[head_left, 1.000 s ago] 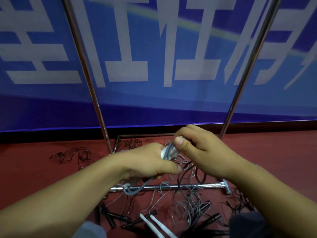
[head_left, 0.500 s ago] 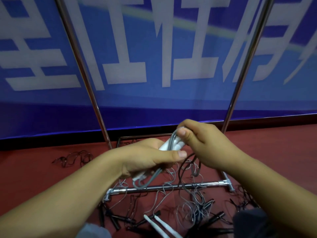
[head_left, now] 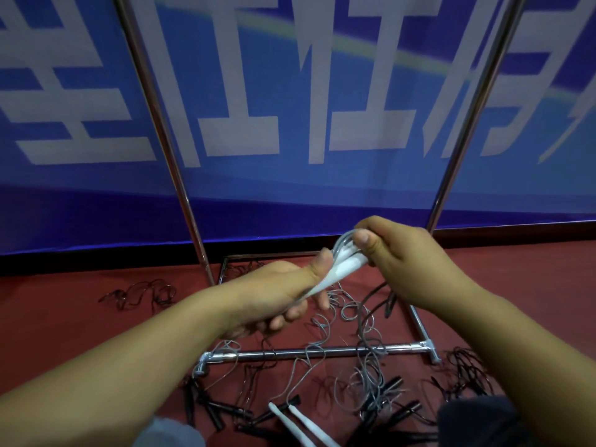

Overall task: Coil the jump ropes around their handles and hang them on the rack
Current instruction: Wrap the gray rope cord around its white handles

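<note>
My left hand [head_left: 277, 298] grips the lower end of a pair of white jump-rope handles [head_left: 338, 271], which tilt up to the right. My right hand [head_left: 406, 262] pinches grey rope loops [head_left: 342, 242] against the handles' upper end. Both hands are held above the rack's base. The metal rack [head_left: 309, 352] has a lower crossbar on the floor and two upright poles [head_left: 167, 146] rising out of the frame. Its top is out of view.
Tangled grey and black ropes [head_left: 364, 375] lie over and around the crossbar on the red floor. Another white-handled rope [head_left: 300, 424] and several black handles [head_left: 213, 411] lie near my knees. A small black tangle [head_left: 138, 293] lies at left. A blue banner stands behind the rack.
Both hands have risen with the handles. The loose loop that hung under my left hand is gone. My right hand now pinches loops at the handles' upper end.
</note>
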Tool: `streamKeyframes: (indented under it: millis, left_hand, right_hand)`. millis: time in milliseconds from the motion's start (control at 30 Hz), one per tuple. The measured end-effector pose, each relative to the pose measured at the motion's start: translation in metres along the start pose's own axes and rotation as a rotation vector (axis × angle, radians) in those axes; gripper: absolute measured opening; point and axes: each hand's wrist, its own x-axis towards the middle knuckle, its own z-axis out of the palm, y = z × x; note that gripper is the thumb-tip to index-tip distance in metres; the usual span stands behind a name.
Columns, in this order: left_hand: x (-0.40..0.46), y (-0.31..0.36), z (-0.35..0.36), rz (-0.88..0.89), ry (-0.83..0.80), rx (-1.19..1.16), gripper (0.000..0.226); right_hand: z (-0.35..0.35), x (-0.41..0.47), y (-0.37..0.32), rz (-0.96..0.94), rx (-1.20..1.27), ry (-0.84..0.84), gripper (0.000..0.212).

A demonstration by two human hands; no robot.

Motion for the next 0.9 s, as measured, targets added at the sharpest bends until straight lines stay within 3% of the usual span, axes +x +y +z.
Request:
streamKeyframes:
  millis: [133,267,433,667,900]
  left_hand:
    - [0.002,0.0,0.003,-0.044,0.036,-0.013,0.065]
    - [0.005,-0.002,0.0,-0.071,0.105,-0.057,0.057]
    - [0.004,-0.002,-0.003,-0.057,0.188,-0.086,0.05]
    - [0.004,-0.005,-0.003,-0.028,0.152,-0.12,0.048]
    - [0.002,-0.001,0.002,-0.033,0.062,-0.162,0.042]
  right_hand:
    - [0.0,-0.001,0.004,-0.022,-0.108,0.054,0.041]
    - [-0.002,0.0,0.004,0.025,-0.168,0.162,0.028]
    - [-0.005,-0.003,0.0,0.021,-0.09,0.078,0.023]
    - [0.002,-0.005,-0.009,-0.037,0.032,0.008,0.017]
    - [0.004,-0.003,-0.008,0.012,-0.129,0.087,0.017]
